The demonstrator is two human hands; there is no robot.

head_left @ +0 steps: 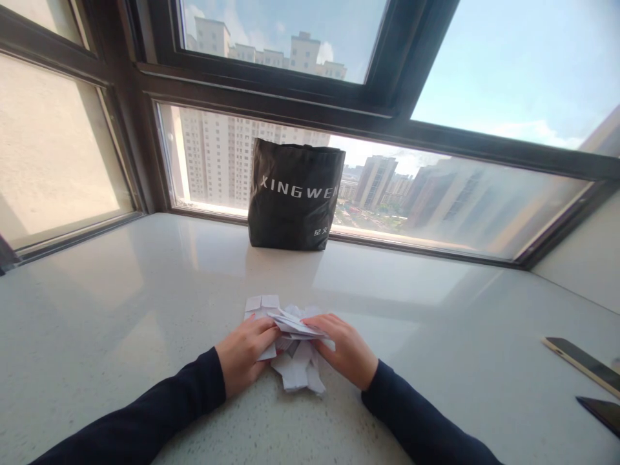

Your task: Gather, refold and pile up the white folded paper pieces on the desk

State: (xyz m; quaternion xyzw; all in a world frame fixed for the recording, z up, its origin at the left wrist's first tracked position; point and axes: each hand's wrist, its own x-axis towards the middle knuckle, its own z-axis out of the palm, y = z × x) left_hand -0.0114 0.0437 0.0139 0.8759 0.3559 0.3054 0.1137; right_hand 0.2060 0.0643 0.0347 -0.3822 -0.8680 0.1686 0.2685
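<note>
A small heap of folded white paper pieces [296,369] lies on the pale stone sill [145,310] in front of me. My left hand [245,354] and my right hand [345,350] meet over the heap. Both pinch a flat folded white paper piece [294,325] from either side, holding it just above the pile. Dark long sleeves cover both forearms. The fingertips are partly hidden by the paper.
A black bag [294,194] with white lettering stands upright at the back against the window [436,187]. Two dark flat phones [584,363] [603,411] lie at the right edge of the sill. A wall rises on the right.
</note>
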